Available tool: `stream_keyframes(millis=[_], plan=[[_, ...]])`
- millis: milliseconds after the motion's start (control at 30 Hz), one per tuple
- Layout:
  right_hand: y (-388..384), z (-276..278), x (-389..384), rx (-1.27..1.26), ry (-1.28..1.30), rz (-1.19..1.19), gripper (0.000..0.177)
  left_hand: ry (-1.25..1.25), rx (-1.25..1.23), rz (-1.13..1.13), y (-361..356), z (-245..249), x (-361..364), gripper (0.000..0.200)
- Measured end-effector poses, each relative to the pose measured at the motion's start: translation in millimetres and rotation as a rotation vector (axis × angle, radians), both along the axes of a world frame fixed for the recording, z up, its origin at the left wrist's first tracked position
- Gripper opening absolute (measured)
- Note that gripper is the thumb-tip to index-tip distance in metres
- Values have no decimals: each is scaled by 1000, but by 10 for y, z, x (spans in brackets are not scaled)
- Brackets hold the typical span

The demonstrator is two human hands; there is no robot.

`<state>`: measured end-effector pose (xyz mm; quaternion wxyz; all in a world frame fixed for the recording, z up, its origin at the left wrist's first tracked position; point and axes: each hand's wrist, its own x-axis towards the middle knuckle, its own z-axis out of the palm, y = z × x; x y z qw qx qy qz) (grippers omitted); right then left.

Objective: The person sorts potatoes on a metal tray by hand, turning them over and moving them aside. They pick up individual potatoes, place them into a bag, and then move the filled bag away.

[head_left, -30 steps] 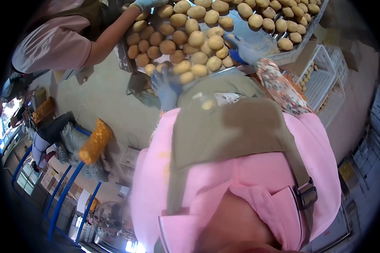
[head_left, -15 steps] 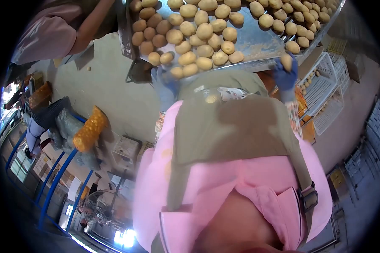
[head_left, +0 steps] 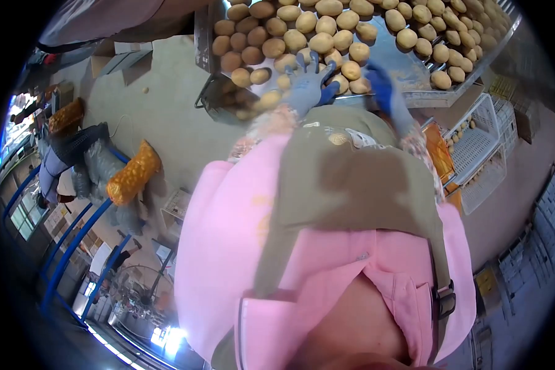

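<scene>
Dozens of potatoes (head_left: pixel 321 42) lie loose before us on the metal table (head_left: pixel 404 69), one spread by its near edge and a denser heap toward the far right; those at the left end look darker. We judge each one firm, stiff and light enough for a single hand, though the rounded skin may roll or slip, and a hard knock could bruise it. We would take hold across the thick middle, fingers curled round one side and thumb on the other, rather than pinch an end. Our gloved left hand (head_left: pixel 309 88) has its fingers spread apart over the near potatoes, seemingly touching some. Our gloved right hand (head_left: pixel 383 89) is at the table's near edge, just beside the same spread; it is blurred, and we cannot tell whether its fingers are apart or closed on anything. Left of the near spread hangs or stands a dark container (head_left: pixel 217 106), its contents too blurred to name. To our right is a white crate (head_left: pixel 476 147) with some potatoes inside, next to orange mesh (head_left: pixel 438 148). Farther off on the left lies a filled orange sack (head_left: pixel 134 174), near blue rails (head_left: pixel 91 229), and another person's sleeve (head_left: pixel 108 18) shows at upper left.
</scene>
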<state>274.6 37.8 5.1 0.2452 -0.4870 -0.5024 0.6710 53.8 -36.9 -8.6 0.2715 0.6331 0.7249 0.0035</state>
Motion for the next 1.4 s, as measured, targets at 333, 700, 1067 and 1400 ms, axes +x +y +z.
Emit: stream_keyframes(millis=[333,700,1067,1400], plan=[[387,-220,629,288,-622,281,33,-106,265,-12,-953,-78,-638,59],[97,-45,-407,275,-892,843,36,-169,480,370,-638,-17,-923,49],[94,146,-237,-335,177,-134,58,143,-112,484,412,-333,-1699,84],[94,-52,-172,-885,998,-144,52,85,167,277,-968,-284,-968,92]])
